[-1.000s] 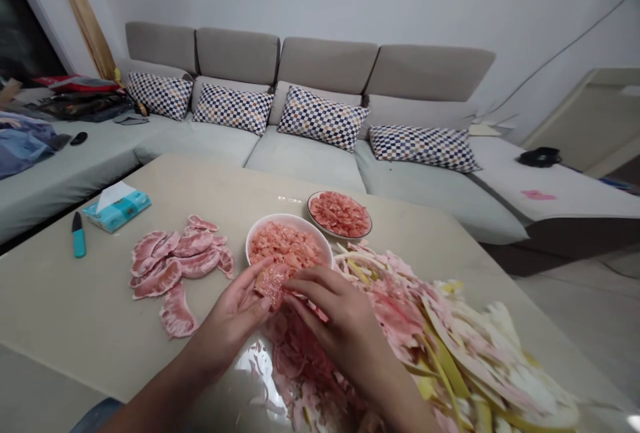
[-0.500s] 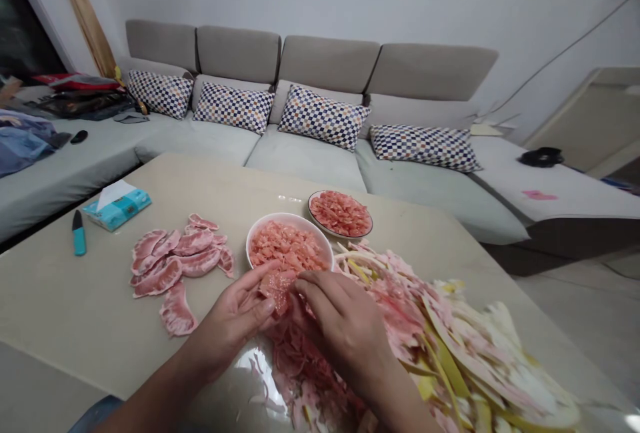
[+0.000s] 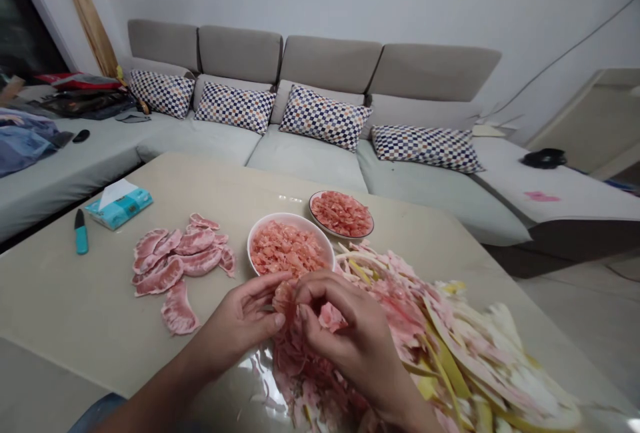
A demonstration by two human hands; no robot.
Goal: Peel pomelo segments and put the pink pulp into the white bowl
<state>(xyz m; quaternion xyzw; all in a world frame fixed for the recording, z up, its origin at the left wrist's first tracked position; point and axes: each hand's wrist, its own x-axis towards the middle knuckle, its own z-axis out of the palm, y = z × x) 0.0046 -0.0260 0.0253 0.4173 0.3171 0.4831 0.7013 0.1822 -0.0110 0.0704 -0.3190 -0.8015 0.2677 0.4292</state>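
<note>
A peeled piece of pink pomelo [image 3: 283, 296] sits in the fingers of my left hand [image 3: 245, 316], just in front of the white bowl [image 3: 254, 233]. My right hand [image 3: 350, 326] pinches thumb and forefinger together at the piece's right side; what is between those fingertips is too small to make out. Loose pomelo flesh [image 3: 285, 246] fills the bowl. Below my hands lies a heap of thin pink membrane scraps [image 3: 310, 379]. Several unpeeled pomelo segments [image 3: 183, 256] lie to the left of my left hand.
A dark-rimmed plate [image 3: 327, 231] of pomelo flesh stands behind the bowl. Pomelo rind and pith [image 3: 465, 353] are piled at the right. A tissue pack [image 3: 120, 205] and a teal-handled knife [image 3: 81, 238] lie at the table's left. Beyond the table [image 3: 210, 183] is a grey sofa [image 3: 310, 159].
The pomelo piece has turned and shows less between my hands. My right hand's fingers have curled into a clearer pinch, thumb now visible. Bowl, plate and segments stay put.
</note>
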